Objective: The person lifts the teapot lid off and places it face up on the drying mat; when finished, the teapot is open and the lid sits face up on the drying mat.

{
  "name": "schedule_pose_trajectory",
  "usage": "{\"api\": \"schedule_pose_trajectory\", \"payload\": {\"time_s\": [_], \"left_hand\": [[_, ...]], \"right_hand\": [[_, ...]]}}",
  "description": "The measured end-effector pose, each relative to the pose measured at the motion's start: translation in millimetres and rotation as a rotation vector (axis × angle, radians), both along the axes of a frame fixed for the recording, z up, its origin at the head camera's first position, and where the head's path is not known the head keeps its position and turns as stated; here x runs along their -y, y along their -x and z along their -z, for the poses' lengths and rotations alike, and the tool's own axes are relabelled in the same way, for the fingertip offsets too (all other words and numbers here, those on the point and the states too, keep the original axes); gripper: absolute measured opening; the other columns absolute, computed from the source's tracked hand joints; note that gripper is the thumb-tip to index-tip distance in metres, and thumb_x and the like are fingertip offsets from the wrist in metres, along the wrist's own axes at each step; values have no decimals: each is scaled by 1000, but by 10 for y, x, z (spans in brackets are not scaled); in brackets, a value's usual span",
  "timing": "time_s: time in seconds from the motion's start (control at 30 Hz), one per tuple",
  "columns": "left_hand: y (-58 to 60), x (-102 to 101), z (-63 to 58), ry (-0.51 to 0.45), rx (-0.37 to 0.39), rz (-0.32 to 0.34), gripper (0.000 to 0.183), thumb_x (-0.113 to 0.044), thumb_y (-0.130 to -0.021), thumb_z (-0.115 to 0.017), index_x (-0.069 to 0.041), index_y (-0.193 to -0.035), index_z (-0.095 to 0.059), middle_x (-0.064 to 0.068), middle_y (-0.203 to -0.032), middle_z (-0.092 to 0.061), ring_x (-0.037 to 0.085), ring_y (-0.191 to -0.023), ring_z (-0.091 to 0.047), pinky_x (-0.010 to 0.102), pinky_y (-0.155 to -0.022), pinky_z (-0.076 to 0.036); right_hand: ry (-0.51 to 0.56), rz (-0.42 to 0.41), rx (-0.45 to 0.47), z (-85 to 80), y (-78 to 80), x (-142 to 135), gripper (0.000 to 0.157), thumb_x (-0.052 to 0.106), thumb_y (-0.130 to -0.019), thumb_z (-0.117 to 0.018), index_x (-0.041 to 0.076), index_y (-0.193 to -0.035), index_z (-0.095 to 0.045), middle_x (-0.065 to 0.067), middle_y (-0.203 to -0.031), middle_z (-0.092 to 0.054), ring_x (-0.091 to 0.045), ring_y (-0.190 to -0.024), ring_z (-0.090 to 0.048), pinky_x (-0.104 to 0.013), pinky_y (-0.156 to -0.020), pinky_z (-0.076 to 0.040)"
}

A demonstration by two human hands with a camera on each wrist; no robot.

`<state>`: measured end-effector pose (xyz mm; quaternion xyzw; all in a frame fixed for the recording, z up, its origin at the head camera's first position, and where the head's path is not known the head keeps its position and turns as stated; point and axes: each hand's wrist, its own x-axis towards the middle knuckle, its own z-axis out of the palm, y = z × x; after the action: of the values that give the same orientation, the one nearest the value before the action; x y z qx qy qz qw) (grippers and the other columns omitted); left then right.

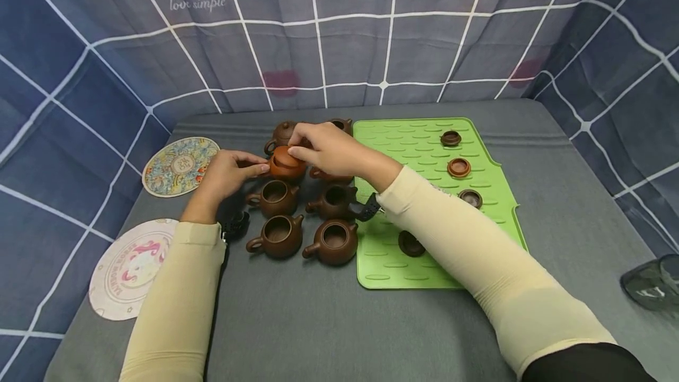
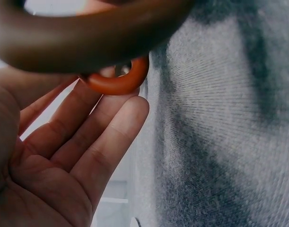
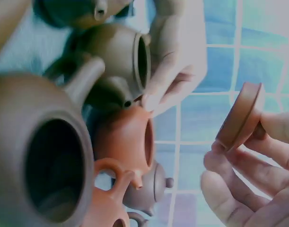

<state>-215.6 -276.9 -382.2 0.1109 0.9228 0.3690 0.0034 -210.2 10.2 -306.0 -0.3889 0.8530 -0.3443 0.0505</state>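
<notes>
My left hand [image 1: 225, 175] pinches the handle side of a small orange clay teapot [image 1: 286, 172] at the left of the teapot group. In the left wrist view the orange handle [image 2: 119, 84] shows at the fingertips, behind a larger brown handle. Between thumb and fingers, my right hand [image 1: 334, 149] holds an orange teapot lid [image 3: 241, 116]. It is tilted, above the orange teapot, whose opening shows in the right wrist view. Under my right hand is a second orange teapot [image 3: 106, 208]. A dark teapot with its lid on [image 3: 146, 189] stands behind.
Several open brown teapots [image 1: 278, 236] stand nearer me. Right of them lies a green mat [image 1: 382, 279] with several loose lids [image 1: 458, 167]. Two round coasters, one patterned [image 1: 180, 167] and one pink-white [image 1: 129, 270], lie left. A dark glass [image 1: 652, 282] is at the right edge.
</notes>
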Motion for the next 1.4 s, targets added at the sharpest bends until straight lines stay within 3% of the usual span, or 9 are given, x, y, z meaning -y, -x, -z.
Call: {"api": "schedule_pose_trajectory", "payload": {"time_s": [0.2, 0.33, 0.47, 0.6, 0.77, 0.9, 1.1, 1.23, 1.4], "left_hand": [[34, -10, 8, 2, -5, -7, 26, -29, -99, -79, -7, -112, -83, 9, -99, -78, 27, -90, -69, 42, -81, -51], [61, -25, -11, 4, -12, -15, 26, -29, -99, -79, -7, -112, -84, 9, -100, -77, 27, -90, -68, 42, -81, -51], [72, -38, -22, 5, -13, -9, 29, -32, -98, -80, -7, -112, -83, 11, -101, -77, 28, -91, -69, 43, -82, -51], [66, -40, -10, 9, -16, -8, 28, -31, -98, -80, -6, -112, -83, 12, -102, -77, 28, -91, -69, 43, -83, -51], [49, -17, 11, 5, -22, -24, 27, -30, -99, -80, -6, -111, -83, 10, -102, -78, 28, -92, -69, 43, -83, -51], [37, 3, 25, -2, -16, -23, 30, -32, -99, -79, -5, -112, -83, 10, -101, -78, 28, -93, -69, 42, -83, -51], [22, 12, -1, 0, -2, -26, 32, -35, -100, -78, -6, -114, -83, 10, -101, -78, 28, -93, -69, 43, -84, -51], [19, 7, -12, 5, 4, -24, 33, -35, -100, -77, -6, -115, -83, 10, -101, -78, 28, -94, -69, 44, -83, -51], [21, -2, 9, 0, 12, -22, 31, -33, -100, -78, -5, -114, -82, 10, -102, -78, 29, -94, -69, 44, -84, -51]], "right_hand": [[273, -46, 207, 61, -157, -477, 42, 18, -111, -58, 13, -152, -54, -8, -137, -64, -17, -120, -62, -42, -94, -52], [493, -70, 385, 153, -209, -839, 54, 6, -111, -53, 17, -163, -42, -14, -147, -54, -30, -122, -63, -48, -99, -52], [658, 8, 543, 287, -234, -1187, 51, -13, -105, -45, -1, -154, -50, -24, -144, -52, -37, -119, -63, -50, -103, -51], [717, 165, 641, 430, -237, -1487, 58, -23, -94, -45, -9, -151, -48, -26, -148, -47, -36, -122, -61, -50, -104, -50], [607, 412, 620, 593, -175, -1697, 52, -16, -90, -71, -8, -138, -52, -26, -139, -48, -28, -102, -67, -36, -86, -59], [425, 536, 568, 697, -123, -1731, 51, -4, -89, -82, -6, -130, -51, -21, -133, -49, -27, -100, -65, -30, -77, -55], [194, 540, 428, 729, -122, -1665, 67, 8, -91, -85, 2, -150, -54, -15, -144, -56, -32, -119, -60, -38, -87, -49], [65, 549, 309, 762, -113, -1617, 64, 16, -90, -88, 5, -147, -61, -17, -138, -62, -32, -107, -60, -43, -87, -47], [-47, 572, 270, 792, -106, -1600, 64, 21, -90, -88, 8, -147, -62, -20, -144, -58, -36, -118, -57, -52, -100, -43]]}}
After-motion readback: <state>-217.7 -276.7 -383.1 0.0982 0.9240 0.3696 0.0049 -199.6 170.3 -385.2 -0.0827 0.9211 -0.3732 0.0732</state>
